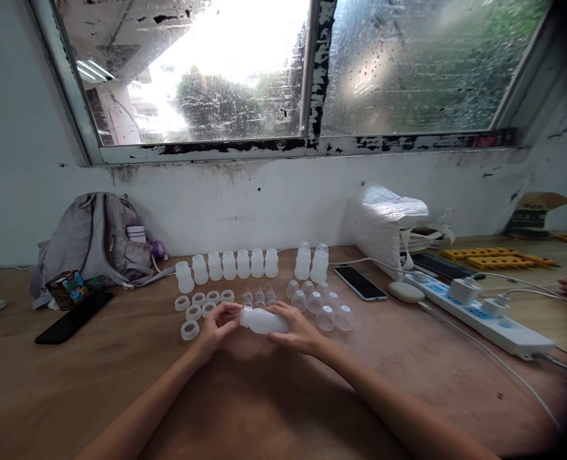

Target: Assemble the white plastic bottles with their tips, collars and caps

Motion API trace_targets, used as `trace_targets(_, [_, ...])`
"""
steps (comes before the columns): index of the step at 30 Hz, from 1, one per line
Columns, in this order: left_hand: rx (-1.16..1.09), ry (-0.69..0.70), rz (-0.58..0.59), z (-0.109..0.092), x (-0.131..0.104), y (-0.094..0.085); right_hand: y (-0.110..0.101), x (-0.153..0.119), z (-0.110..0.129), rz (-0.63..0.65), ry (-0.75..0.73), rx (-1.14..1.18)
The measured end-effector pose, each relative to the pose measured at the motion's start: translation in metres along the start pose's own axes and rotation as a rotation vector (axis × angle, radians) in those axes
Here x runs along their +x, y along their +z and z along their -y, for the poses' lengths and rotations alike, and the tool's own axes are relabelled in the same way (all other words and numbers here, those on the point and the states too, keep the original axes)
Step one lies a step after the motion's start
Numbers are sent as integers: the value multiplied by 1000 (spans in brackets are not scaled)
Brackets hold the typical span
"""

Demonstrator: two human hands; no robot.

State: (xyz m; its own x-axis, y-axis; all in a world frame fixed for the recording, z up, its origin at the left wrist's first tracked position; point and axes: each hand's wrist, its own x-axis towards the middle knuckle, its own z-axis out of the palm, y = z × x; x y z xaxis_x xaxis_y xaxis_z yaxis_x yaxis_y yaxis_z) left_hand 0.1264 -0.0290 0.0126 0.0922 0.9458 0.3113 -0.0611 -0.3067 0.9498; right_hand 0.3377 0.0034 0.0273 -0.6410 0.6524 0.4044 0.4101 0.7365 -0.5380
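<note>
Both the right hand (299,328) and the left hand (214,329) are holding one white bottle (262,321) above the table (259,396), the right curling half-closed round its body, the left pinching its neck end. Fitting is seemingly under way, the next move calling for steady alignment. Beyond, seven bottles (228,266) are standing, contents indiscernible.

The left forearm (171,378) and right forearm (367,380) are bare and slim. The left hand (215,327) and right hand (299,329) are bare too, with slender fingers (228,309)
</note>
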Motion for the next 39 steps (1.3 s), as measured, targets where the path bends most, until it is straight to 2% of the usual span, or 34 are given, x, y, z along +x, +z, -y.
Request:
trace_targets(2, [-87, -24, -10, 3, 2, -1, 2, 1, 1, 25, 49, 52])
trace_targets(6, [-174, -197, -145, 10, 3, 1, 9, 0, 2, -48, 23, -7])
trace_targets(8, [-153, -242, -124, 9, 2, 2, 11, -2, 4, -67, 40, 17])
trace_targets(10, [-146, -213, -59, 3, 0, 2, 11, -2, 8, -25, 137, 175])
trace_targets(13, [-235, -160, 35, -7, -1, 4, 10, -1, 14, 148, 369, 590])
trace_targets(15, [-326, -155, 25, -10, -1, 8, 12, 0, 19, 181, 462, 725])
trace_targets(17, [-382, -181, -10, -7, -2, 12, 16, 0, 22, 78, 421, 621])
trace_targets(19, [-368, -207, -25, -3, -3, 17, 21, -1, 24, -59, 288, 395])
trace_targets(21, [-309, -209, -25, 0, -6, 20, 25, -3, 24, -140, 172, 229])
trace_targets(24, [-267, -176, -7, -5, -9, 21, 21, -5, 25, -88, 185, 284])
trace_targets(29, [-333, -125, 32, -17, -12, 25, 9, -4, 26, 180, 392, 799])
trace_targets(31, [-371, -122, 22, -18, -12, 26, 10, -4, 27, 205, 407, 858])
trace_targets(33, [-439, -144, 1, -18, -13, 29, 14, -5, 29, 125, 377, 752])
trace_targets(36, [-551, -263, -26, -19, -15, 34, 23, -7, 36, -44, 244, 449])
trace_targets(39, [-496, -342, -136, -21, -19, 43, 31, -9, 42, -67, 160, 335])
